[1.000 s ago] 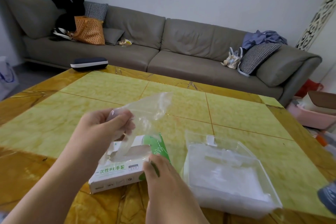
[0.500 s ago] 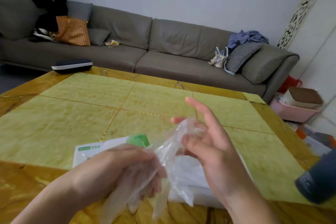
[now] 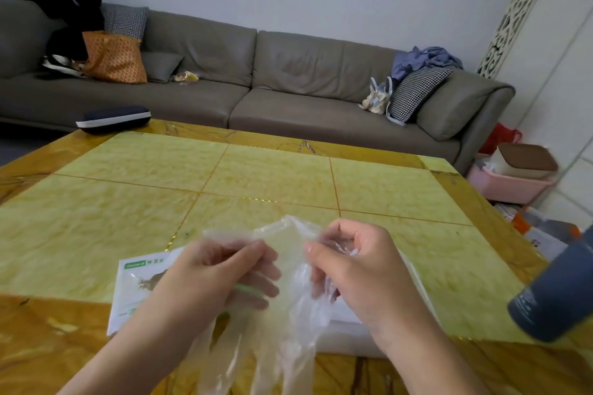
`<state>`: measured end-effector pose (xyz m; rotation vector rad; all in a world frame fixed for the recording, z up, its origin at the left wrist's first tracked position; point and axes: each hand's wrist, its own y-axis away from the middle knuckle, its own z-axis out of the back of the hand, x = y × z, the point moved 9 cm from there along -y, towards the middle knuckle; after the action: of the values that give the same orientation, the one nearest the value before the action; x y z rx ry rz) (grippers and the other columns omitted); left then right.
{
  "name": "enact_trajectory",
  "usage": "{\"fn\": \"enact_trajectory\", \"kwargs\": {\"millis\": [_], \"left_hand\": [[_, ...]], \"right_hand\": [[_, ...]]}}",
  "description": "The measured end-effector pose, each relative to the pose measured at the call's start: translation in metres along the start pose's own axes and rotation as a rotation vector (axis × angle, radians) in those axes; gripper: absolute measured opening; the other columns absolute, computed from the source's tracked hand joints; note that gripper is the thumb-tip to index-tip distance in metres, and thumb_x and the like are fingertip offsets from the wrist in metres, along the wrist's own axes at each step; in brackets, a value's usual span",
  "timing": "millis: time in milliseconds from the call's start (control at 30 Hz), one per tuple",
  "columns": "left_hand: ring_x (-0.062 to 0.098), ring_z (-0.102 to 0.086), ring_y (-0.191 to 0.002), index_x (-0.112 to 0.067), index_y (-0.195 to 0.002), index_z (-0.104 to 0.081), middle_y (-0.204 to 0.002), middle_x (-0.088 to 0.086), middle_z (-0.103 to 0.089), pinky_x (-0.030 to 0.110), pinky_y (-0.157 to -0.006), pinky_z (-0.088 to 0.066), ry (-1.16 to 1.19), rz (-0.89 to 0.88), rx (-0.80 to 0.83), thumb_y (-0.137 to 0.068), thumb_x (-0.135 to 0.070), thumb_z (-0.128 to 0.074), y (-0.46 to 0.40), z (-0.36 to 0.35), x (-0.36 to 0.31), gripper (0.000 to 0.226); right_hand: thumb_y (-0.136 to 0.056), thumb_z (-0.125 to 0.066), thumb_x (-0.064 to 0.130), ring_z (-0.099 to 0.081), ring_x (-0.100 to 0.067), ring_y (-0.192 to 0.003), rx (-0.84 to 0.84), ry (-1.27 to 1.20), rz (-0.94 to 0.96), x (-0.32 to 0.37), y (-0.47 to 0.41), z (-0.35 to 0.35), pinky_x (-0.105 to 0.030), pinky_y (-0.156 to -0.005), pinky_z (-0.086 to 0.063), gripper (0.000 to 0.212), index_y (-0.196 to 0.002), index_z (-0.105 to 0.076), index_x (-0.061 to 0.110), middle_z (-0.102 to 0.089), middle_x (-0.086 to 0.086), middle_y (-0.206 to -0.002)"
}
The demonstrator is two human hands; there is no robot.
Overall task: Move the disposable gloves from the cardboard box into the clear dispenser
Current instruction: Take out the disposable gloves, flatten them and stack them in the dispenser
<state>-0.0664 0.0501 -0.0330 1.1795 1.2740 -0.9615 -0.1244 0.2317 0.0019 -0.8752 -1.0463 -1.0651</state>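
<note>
While half a second ago the right hand was spread with straight fingers, both hands now grip the glove. Notes, left to right.

Cardboard box [image 3: 138, 285]: white with green print, lying flat on the table [image 3: 288, 183] towards its near-left corner, partly hidden behind the left wrist. It sits where it sat a second ago.

Left hand [image 3: 221, 276]: fingers curled, pinching the left part of the glove's upper edge. A second ago this hand was lifting the film out of the box; it has since come clear of the box, to its right.

Disposable glove [image 3: 282, 314]: clear thin film, held in the air between the two hands above the near edge of the table, its finger sleeves hanging down towards the camera. Stretched wider than half a second ago, when it was bunched.

Right hand [image 3: 356, 266]: fingers curled, gripping the glove's right upper edge.

Clear dispenser [image 3: 349, 330]: on the table just beyond the right wrist, mostly covered by hand and film; whether it stands open cannot be told.

Judgement: glove is out of the box, not yet in the dispenser; spreading suggests flattening or folding before insertion.
</note>
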Motion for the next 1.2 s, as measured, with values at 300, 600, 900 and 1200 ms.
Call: {"fn": "enact_trajectory", "kwargs": {"millis": [300,600,900,1200], "left_hand": [[0.027,-0.067,-0.059,-0.007,-0.085,-0.079,-0.077,0.023,-0.072,0.029,-0.050,-0.052,-0.062,-0.065,0.035,-0.099,-0.015,-0.062,0.001,-0.002,-0.009,0.024],[0.041,-0.069,-0.071,-0.002,-0.105,-0.069,-0.094,0.028,-0.072,0.040,-0.059,-0.053,0.196,0.015,-0.008,-0.097,-0.038,-0.062,-0.001,0.009,-0.005,0.038],[0.033,-0.071,-0.067,0.001,-0.082,-0.074,-0.078,0.021,-0.071,0.036,-0.057,-0.060,0.127,-0.149,-0.192,-0.094,-0.013,-0.070,-0.004,0.029,-0.015,0.018],[0.031,-0.071,-0.076,-0.002,-0.091,-0.071,-0.088,0.017,-0.069,0.035,-0.059,-0.059,0.371,-0.121,-0.199,-0.097,-0.023,-0.063,-0.006,0.031,-0.010,0.023]], "right_hand": [[-0.101,-0.066,0.010,-0.063,-0.030,-0.054,0.156,-0.016,-0.045,-0.007,-0.003,-0.005,-0.036,-0.050,-0.049,0.017,-0.087,-0.068,0.000,-0.069,-0.017,-0.067],[-0.105,-0.058,0.016,-0.050,-0.025,-0.043,0.164,-0.030,-0.072,-0.011,0.002,-0.010,-0.028,-0.039,-0.036,0.029,-0.081,-0.069,0.004,-0.063,-0.013,-0.061],[-0.105,-0.059,0.019,-0.052,-0.023,-0.046,0.169,0.040,-0.046,-0.010,0.008,-0.014,-0.027,-0.041,-0.038,0.029,-0.081,-0.069,0.007,-0.064,-0.008,-0.060],[-0.108,-0.054,0.020,-0.051,-0.028,-0.048,0.132,-0.095,-0.036,-0.009,0.011,-0.002,-0.033,-0.043,-0.038,0.038,-0.079,-0.070,0.002,-0.063,-0.015,-0.060]]}}
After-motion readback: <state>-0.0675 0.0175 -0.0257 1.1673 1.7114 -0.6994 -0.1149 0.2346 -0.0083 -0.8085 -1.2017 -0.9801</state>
